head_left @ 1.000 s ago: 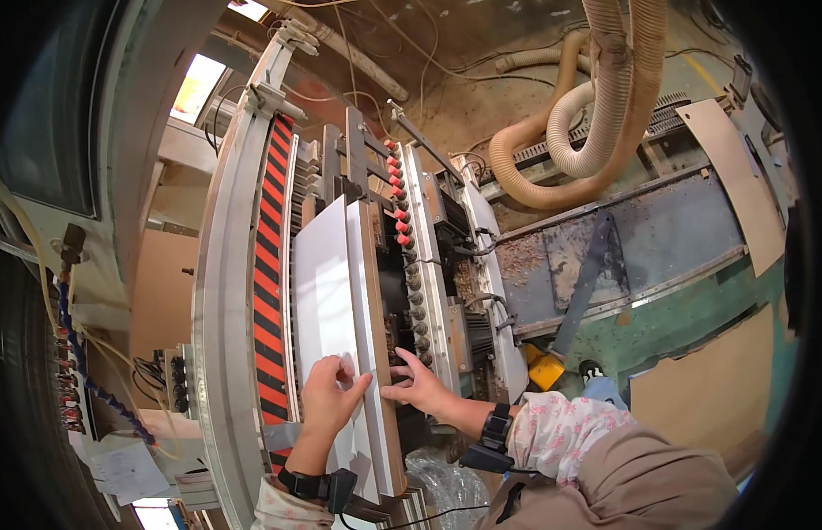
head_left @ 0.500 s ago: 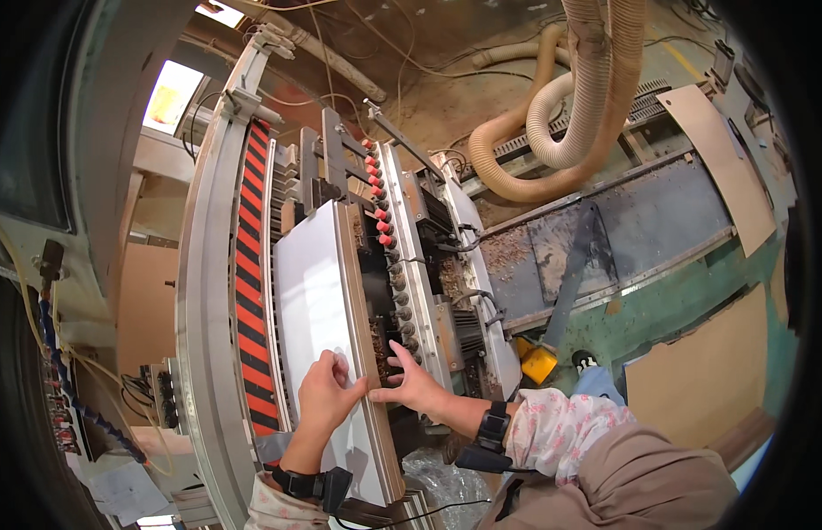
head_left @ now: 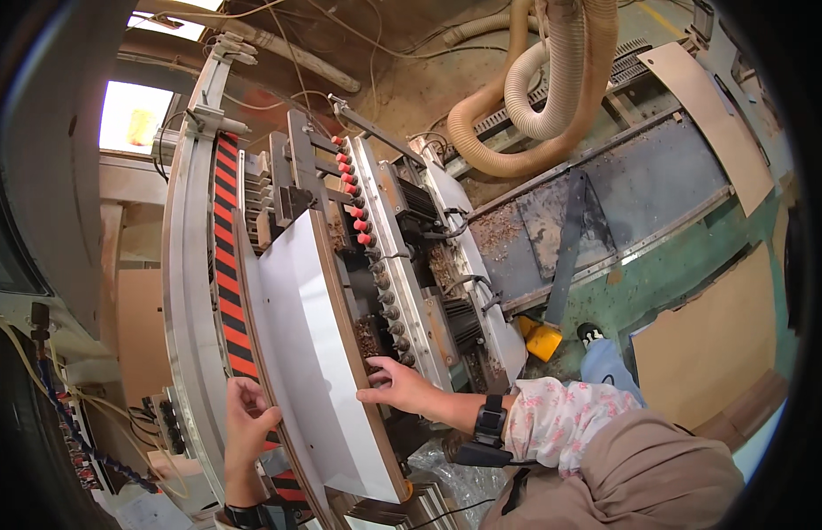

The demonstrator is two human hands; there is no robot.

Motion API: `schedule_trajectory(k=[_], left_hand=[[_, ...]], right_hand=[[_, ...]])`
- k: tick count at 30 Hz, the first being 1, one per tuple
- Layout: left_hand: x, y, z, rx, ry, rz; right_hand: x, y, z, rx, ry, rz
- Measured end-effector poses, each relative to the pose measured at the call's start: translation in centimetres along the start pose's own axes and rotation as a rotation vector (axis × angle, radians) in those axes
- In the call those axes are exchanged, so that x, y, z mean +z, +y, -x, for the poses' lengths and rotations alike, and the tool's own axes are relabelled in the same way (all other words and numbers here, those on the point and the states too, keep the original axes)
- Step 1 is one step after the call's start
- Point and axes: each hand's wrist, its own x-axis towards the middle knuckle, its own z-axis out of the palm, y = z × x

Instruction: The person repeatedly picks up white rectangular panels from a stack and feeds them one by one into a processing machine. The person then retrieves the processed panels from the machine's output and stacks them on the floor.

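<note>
The right grip is spread: the thumb tip is at the brown right edge of the white panel, and the fingers arch out past that edge. The left grip has its fingers curled and its thumb pointing toward 3 o'clock, the tip at the brown left edge; whether it pinches that edge, I cannot tell.

The panel lies between the two hands on the machine, its long edges slanting from 11 to 5 o'clock. A shaded line runs down its face; whether it is one board or two, I cannot tell.

The left forearm rises from 6 o'clock. The right one comes in from between 3 and 4, out of a white sleeve with pink flowers. Each wrist wears a black band.

Past the left hand, at 12 o'clock, runs a red-and-black striped strip. From the right hand, red caps line a rail toward 11 to 12, ribbed hoses hang at 1, and cardboard lies near 3. A paper, at 7 to 8 from the left hand, is too blurred to read.
</note>
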Motion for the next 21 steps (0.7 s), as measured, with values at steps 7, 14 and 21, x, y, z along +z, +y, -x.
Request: schedule_trajectory(k=[7, 14, 21], left_hand=[[0.9, -0.4, 0.1, 0.065, 0.066, -0.118], [1.8, 0.7, 0.3, 0.050, 0.038, -0.074], [3.8, -0.8, -0.1, 0.058, -0.038, -0.363]], right_hand=[[0.6, -2.3, -1.0, 0.158, -0.118, -0.087], [1.3, -4.0, -5.2, -0.007, -0.019, -0.062], [-0.8, -3.4, 0.8, -0.023, 0.117, -0.194]])
